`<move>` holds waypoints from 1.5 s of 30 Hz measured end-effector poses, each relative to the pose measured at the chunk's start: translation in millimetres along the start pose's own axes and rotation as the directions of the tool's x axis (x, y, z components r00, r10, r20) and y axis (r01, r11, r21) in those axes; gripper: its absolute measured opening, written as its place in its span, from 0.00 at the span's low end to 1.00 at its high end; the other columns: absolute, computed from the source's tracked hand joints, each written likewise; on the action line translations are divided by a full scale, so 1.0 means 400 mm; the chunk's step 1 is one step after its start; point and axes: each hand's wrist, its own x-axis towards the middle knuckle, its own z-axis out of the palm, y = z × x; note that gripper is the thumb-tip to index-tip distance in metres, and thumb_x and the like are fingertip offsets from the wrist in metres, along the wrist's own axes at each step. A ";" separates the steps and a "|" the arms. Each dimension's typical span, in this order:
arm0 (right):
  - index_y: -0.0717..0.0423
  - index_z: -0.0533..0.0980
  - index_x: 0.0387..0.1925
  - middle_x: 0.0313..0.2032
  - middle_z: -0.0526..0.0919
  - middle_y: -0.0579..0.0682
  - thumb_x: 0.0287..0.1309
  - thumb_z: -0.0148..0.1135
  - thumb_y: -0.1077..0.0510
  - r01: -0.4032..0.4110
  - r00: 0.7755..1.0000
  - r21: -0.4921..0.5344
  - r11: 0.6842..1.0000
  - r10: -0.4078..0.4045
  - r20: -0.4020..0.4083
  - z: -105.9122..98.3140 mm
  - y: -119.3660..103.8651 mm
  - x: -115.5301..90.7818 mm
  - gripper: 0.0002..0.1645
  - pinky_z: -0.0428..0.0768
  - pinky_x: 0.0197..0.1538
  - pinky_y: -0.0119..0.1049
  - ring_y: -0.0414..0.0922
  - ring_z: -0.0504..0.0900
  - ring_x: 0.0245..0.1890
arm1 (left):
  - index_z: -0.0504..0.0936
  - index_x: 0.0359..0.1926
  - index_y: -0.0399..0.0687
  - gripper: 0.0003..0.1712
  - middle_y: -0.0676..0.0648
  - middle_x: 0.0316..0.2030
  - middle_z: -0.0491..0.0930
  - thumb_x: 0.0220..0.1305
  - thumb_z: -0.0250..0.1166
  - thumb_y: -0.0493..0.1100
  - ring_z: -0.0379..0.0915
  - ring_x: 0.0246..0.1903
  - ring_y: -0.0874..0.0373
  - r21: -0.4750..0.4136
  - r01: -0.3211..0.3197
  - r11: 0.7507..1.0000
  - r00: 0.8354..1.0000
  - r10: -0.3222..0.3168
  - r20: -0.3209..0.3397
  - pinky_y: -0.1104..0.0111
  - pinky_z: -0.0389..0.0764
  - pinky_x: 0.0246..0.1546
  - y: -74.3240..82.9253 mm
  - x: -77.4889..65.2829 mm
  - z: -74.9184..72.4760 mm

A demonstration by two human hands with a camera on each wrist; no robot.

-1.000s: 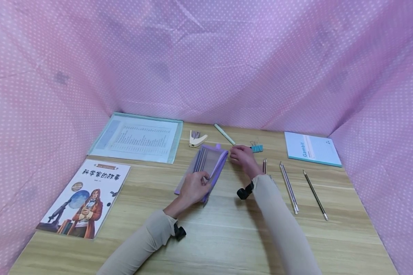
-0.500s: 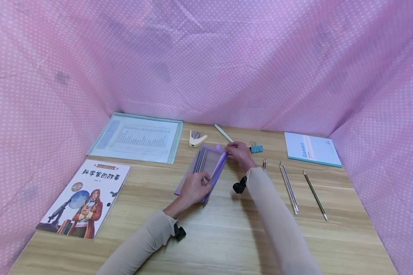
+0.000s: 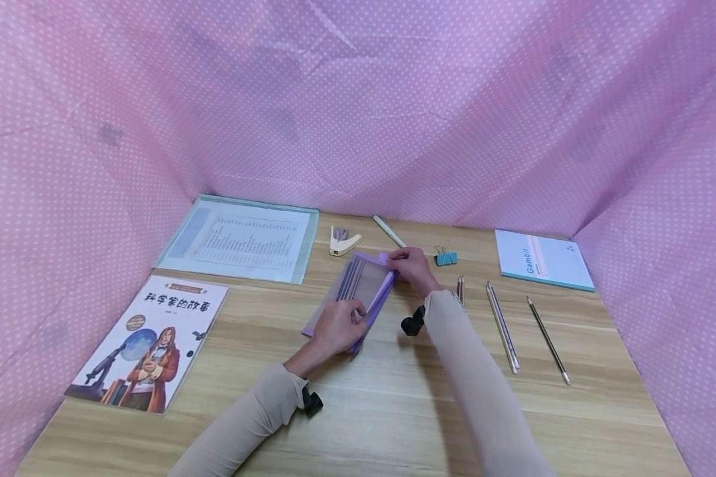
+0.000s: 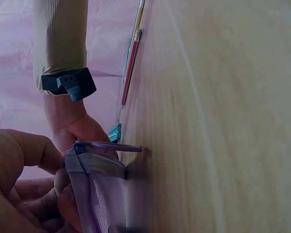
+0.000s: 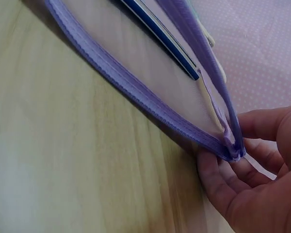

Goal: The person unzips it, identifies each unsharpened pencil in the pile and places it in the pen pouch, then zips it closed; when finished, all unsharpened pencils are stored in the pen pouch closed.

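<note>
A purple mesh zipper pouch (image 3: 366,278) lies at the middle of the table with its zip open along the right side. Several dark striped pencils (image 3: 349,277) show inside it; the right wrist view looks into the gap at a blue pencil (image 5: 169,46). My left hand (image 3: 337,324) pinches the pouch's near edge, by the zipper end with its hanging pull (image 4: 109,145). At the far right corner my right hand (image 3: 412,268) pinches the pouch, thumb and fingers on either side of the zip's end (image 5: 235,153).
Behind the pouch are a cream stapler (image 3: 343,242), a pale green pen (image 3: 388,230) and a teal binder clip (image 3: 445,257). Loose pencils (image 3: 502,328) and a notebook (image 3: 543,260) lie right. A book (image 3: 149,344) and a document folder (image 3: 238,238) lie left.
My right hand has moved left from beside the binder clip onto the pouch's far corner and taken hold of it. The left hand has stayed in place.
</note>
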 end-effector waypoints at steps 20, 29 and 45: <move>0.63 0.81 0.45 0.42 0.81 0.54 0.57 0.66 0.67 -0.039 0.996 0.029 0.999 0.041 -0.078 -0.016 0.020 -0.012 0.13 0.81 0.35 0.26 0.41 0.79 0.34 | 0.85 0.33 0.43 0.07 0.51 0.18 0.79 0.55 0.68 0.42 0.68 0.16 0.65 0.155 -0.039 0.987 0.999 0.033 0.043 0.75 0.67 0.15 0.005 -0.006 -0.014; 0.62 0.81 0.42 0.41 0.81 0.54 0.57 0.66 0.67 -0.014 0.995 0.030 0.999 0.017 -0.095 -0.018 0.023 -0.020 0.10 0.77 0.34 0.25 0.42 0.76 0.37 | 0.85 0.41 0.42 0.14 0.53 0.19 0.73 0.54 0.67 0.44 0.64 0.19 0.62 0.191 0.010 0.981 0.999 -0.017 0.038 0.71 0.63 0.17 -0.003 -0.033 -0.049; 0.62 0.82 0.42 0.42 0.80 0.52 0.56 0.66 0.67 -0.033 0.994 0.062 0.998 0.039 -0.098 -0.030 0.028 -0.030 0.10 0.79 0.35 0.27 0.43 0.77 0.39 | 0.79 0.54 0.38 0.27 0.45 0.27 0.80 0.55 0.69 0.47 0.71 0.21 0.55 0.300 0.247 0.921 0.955 -0.284 0.087 0.67 0.67 0.18 -0.029 -0.094 -0.135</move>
